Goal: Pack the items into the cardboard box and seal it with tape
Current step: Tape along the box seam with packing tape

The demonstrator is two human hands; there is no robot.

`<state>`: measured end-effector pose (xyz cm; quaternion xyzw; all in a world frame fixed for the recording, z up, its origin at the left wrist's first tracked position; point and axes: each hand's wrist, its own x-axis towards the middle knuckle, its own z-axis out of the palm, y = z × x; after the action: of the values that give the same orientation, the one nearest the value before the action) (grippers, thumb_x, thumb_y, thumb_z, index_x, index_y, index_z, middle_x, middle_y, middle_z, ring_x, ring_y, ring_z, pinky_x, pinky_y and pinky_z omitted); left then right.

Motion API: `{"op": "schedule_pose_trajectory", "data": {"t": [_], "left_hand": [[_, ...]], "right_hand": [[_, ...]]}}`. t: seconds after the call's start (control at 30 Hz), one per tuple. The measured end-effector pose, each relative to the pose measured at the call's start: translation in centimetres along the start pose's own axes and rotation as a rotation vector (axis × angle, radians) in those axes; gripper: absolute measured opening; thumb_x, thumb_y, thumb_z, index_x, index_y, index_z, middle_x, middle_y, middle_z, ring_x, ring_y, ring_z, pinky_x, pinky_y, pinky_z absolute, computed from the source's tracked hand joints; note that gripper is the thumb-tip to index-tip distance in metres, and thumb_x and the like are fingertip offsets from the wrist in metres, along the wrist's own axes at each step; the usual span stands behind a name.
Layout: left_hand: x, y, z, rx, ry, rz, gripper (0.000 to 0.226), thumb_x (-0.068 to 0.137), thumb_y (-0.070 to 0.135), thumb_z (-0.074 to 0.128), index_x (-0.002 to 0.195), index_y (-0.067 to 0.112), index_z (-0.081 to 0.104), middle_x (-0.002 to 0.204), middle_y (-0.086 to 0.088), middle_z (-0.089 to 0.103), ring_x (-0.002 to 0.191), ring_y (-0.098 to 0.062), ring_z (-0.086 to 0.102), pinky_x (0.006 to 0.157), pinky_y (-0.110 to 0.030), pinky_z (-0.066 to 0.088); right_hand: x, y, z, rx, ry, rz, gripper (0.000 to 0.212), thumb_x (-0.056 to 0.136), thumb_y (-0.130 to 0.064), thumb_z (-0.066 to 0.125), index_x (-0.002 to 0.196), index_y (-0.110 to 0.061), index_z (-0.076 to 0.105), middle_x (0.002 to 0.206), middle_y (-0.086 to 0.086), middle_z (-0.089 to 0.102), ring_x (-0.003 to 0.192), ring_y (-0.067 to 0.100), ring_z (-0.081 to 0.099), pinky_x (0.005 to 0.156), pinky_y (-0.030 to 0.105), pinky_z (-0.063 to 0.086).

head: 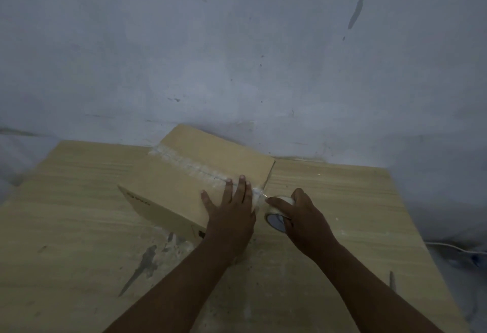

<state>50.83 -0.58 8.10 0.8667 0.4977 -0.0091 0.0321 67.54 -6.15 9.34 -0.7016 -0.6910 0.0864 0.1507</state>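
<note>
A closed cardboard box (184, 174) sits on the wooden table, turned at an angle. A strip of clear tape (189, 162) runs along its top seam from the far left corner toward the near right edge. My left hand (230, 209) lies flat on the box's near right corner, fingers spread, pressing on the tape. My right hand (300, 216) grips a roll of clear tape (276, 216) just past the box's right edge, with tape stretched from the roll to the box. The box's contents are hidden.
The light wooden table (79, 227) has grey stains and scuffs near its front middle. A pale, marked wall (237, 56) stands right behind the table. A white cable (453, 247) lies on the floor at the right.
</note>
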Motion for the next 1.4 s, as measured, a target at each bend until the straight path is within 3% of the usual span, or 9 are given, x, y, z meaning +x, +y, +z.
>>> {"op": "schedule_pose_trajectory", "data": {"t": [0.1, 0.2, 0.27, 0.4, 0.63, 0.77, 0.87, 1.1, 1.4], "left_hand": [[0.0, 0.1, -0.5, 0.015, -0.014, 0.001, 0.065, 0.104, 0.038, 0.027, 0.154, 0.017, -0.008, 0.162, -0.004, -0.015, 0.149, -0.029, -0.008, 0.103, -0.077, 0.004], [-0.1, 0.0, -0.3, 0.034, -0.02, 0.013, 0.065, 0.104, 0.038, 0.025, 0.152, 0.019, -0.014, 0.162, -0.003, -0.016, 0.149, -0.03, -0.009, 0.102, -0.077, 0.005], [-0.2, -0.1, -0.1, 0.018, -0.019, 0.02, 0.069, 0.103, 0.04, 0.028, 0.151, 0.023, -0.018, 0.162, -0.002, -0.016, 0.149, -0.03, -0.007, 0.103, -0.077, 0.005], [0.5, -0.8, -0.9, -0.019, -0.086, 0.034, 0.081, 0.097, 0.053, 0.037, 0.152, 0.024, -0.014, 0.163, 0.001, -0.009, 0.149, -0.028, -0.001, 0.108, -0.071, 0.01], [2.8, -0.6, -2.7, -0.137, -0.06, -0.063, 0.081, 0.091, 0.066, 0.032, 0.152, 0.017, 0.013, 0.15, -0.006, 0.016, 0.136, -0.033, 0.018, 0.106, -0.061, 0.02], [2.9, 0.3, -1.6, -0.049, 0.031, -0.144, 0.075, 0.096, 0.059, 0.027, 0.153, 0.015, 0.008, 0.154, -0.012, 0.016, 0.14, -0.034, 0.016, 0.109, -0.06, 0.016], [2.9, 0.4, -1.0, -0.001, 0.036, -0.134, 0.074, 0.097, 0.056, 0.026, 0.153, 0.013, 0.006, 0.156, -0.014, 0.015, 0.143, -0.034, 0.014, 0.11, -0.059, 0.014], [3.8, 0.5, -0.8, -0.127, -0.022, -0.066, 0.071, 0.1, 0.045, 0.031, 0.154, 0.009, 0.001, 0.163, -0.007, -0.002, 0.15, -0.024, -0.001, 0.118, -0.052, 0.009], [4.2, 0.7, -1.2, -0.101, -0.045, -0.005, 0.071, 0.1, 0.037, 0.037, 0.154, 0.01, 0.0, 0.163, -0.007, -0.002, 0.149, -0.029, 0.0, 0.119, -0.045, 0.01]], "right_hand": [[-0.3, 0.3, 0.8, -0.023, 0.002, -0.014, 0.04, 0.093, -0.042, 0.051, 0.131, -0.031, 0.055, 0.09, 0.003, 0.038, 0.077, 0.016, 0.04, 0.055, 0.025, 0.038], [-0.5, 0.3, 1.9, -0.005, 0.007, -0.012, 0.045, 0.09, -0.026, 0.063, 0.134, -0.029, 0.053, 0.09, 0.002, 0.036, 0.077, 0.021, 0.044, 0.054, 0.027, 0.038], [-0.7, 0.4, 2.6, 0.017, -0.004, -0.005, 0.049, 0.089, -0.019, 0.063, 0.136, -0.027, 0.051, 0.091, 0.005, 0.039, 0.079, 0.025, 0.046, 0.055, 0.028, 0.036], [-1.0, 0.7, 3.1, 0.027, -0.044, 0.003, 0.051, 0.094, -0.028, 0.05, 0.144, -0.031, 0.04, 0.096, 0.007, 0.039, 0.083, 0.023, 0.044, 0.06, 0.03, 0.039], [-0.8, 1.0, 3.8, 0.08, -0.018, -0.001, 0.057, 0.092, -0.015, 0.052, 0.145, -0.029, 0.037, 0.097, 0.005, 0.033, 0.087, 0.026, 0.045, 0.065, 0.028, 0.035], [-0.8, 1.2, 4.3, 0.139, -0.036, 0.009, 0.06, 0.093, -0.014, 0.051, 0.146, -0.035, 0.033, 0.097, 0.002, 0.031, 0.091, 0.024, 0.042, 0.069, 0.031, 0.04], [-0.7, 1.2, 4.7, 0.185, -0.045, 0.004, 0.058, 0.095, -0.016, 0.049, 0.147, -0.035, 0.03, 0.098, 0.002, 0.032, 0.089, 0.022, 0.041, 0.069, 0.027, 0.033], [0.0, 1.8, 4.7, 0.208, -0.076, -0.025, 0.063, 0.094, -0.014, 0.05, 0.147, -0.039, 0.027, 0.097, 0.004, 0.034, 0.085, 0.019, 0.037, 0.069, 0.027, 0.03], [0.1, 2.1, 4.1, 0.167, -0.163, -0.07, 0.071, 0.095, -0.016, 0.048, 0.147, -0.046, 0.01, 0.106, 0.009, 0.037, 0.093, 0.028, 0.042, 0.078, 0.036, 0.044]]}}
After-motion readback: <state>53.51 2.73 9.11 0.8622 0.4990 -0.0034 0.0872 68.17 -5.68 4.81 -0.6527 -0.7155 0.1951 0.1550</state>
